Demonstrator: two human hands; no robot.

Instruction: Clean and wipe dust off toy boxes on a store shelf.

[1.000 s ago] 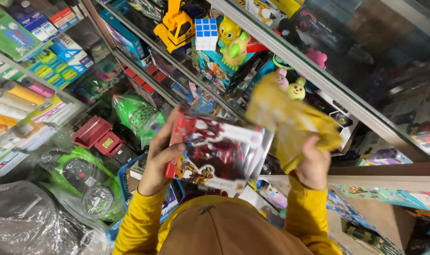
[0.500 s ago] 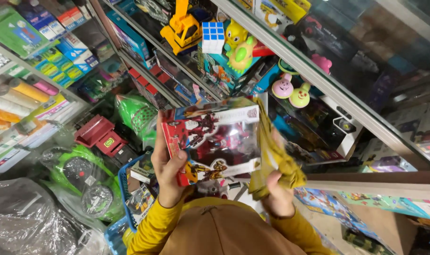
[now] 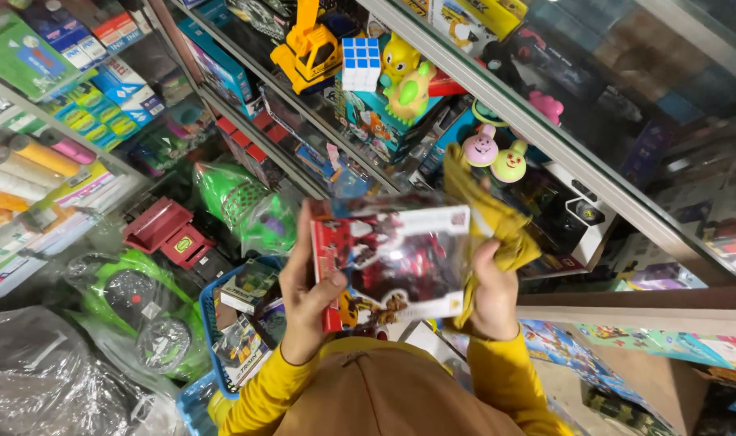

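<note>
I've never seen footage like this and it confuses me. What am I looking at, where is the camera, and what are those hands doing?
There is no machine here. The camera sits on a person's head and looks down, so you see their brown cap and yellow sleeves at the bottom. Their left hand grips the left edge of a red boxed toy with a clear window. Their right hand holds the box's right edge together with a yellow cloth. Around them are glass shelves crowded with toys: a yellow toy excavator, a colour puzzle cube, and green toys in plastic wrap. A blue basket of small boxes stands lower left.
</note>
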